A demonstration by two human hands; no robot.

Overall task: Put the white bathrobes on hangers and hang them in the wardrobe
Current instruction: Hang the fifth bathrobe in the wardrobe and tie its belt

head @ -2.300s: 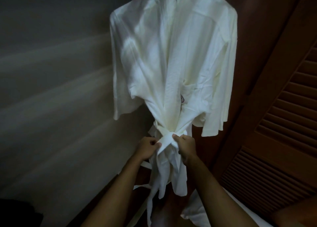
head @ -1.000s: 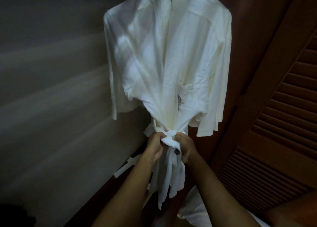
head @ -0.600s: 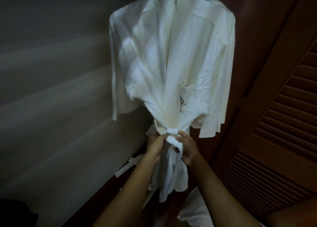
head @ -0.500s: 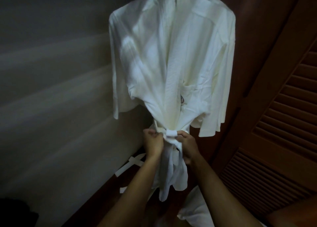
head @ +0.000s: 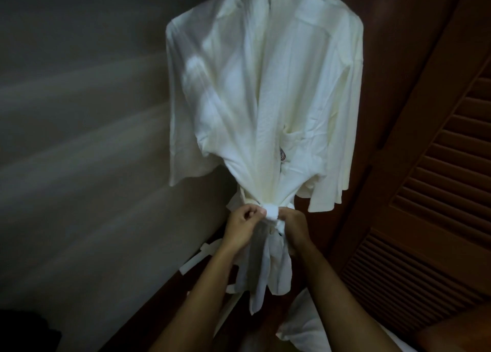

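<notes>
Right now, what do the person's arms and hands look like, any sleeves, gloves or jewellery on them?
Both forearms are bare as far as the frame shows, with no sleeves in view. The left hand and right hand wear no gloves, and no watch, bracelet or ring shows at the wrists or on the visible fingers. The light is dim, so small details such as nails cannot be made out.

Bathrobe (head: 265,99) white w/ cream tint down the middle, small red/blue emblem (head: 283,156) at chest; belt knot (head: 271,210) white. Wall (head: 79,139) grey w/ pale streaks, louvred door (head: 430,192) reddish-brown wood.
</notes>
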